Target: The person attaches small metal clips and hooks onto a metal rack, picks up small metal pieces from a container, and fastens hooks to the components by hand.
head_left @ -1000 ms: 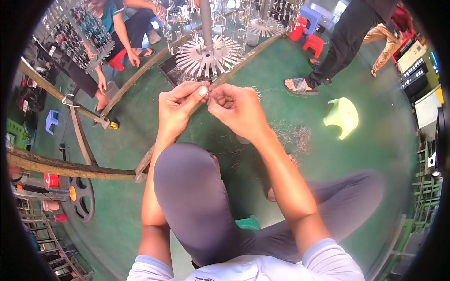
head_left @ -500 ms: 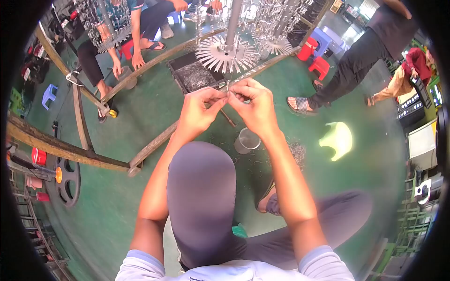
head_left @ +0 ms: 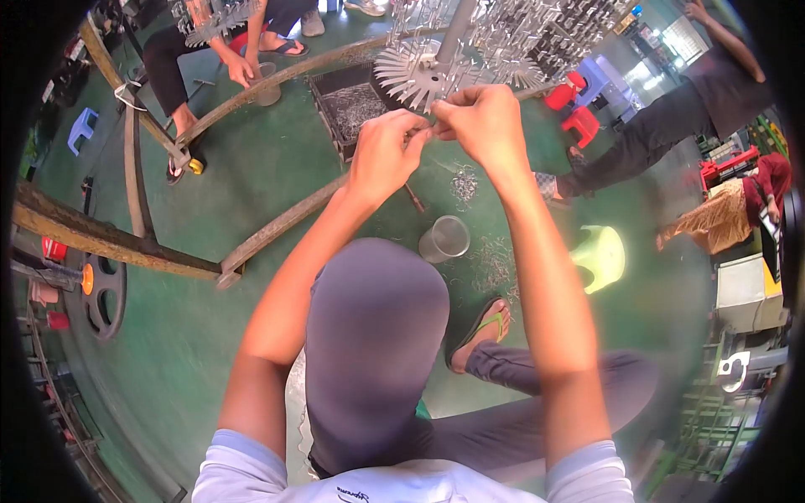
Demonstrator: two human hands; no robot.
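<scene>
My left hand (head_left: pixel 387 151) is raised above my knee, its fingers pinched together. My right hand (head_left: pixel 485 126) meets it at the fingertips, also closed. Whatever lies between the fingertips is too small to name. Just beyond them is a metal disc (head_left: pixel 429 77) with radiating fins on an upright pole, hung about with many small metal pieces. A black tray (head_left: pixel 329 126) of small metal parts lies on the floor behind my left hand. Below my hands stands a clear plastic cup (head_left: pixel 444 239), near small loose pieces (head_left: pixel 464 186) on the floor.
A curved wooden frame (head_left: pixel 117 243) runs along the left. A yellow-green stool (head_left: pixel 602 258) stands at the right, red stools (head_left: pixel 580 126) farther back. One person's hand (head_left: pixel 241 71) is at upper left near another cup (head_left: pixel 267 90). Other people are at the right.
The view has shifted, so the stool and disc appear displaced. Both hands have stayed together at the fingertips and appear higher and farther right. The cup and my sandalled foot now show more fully.
</scene>
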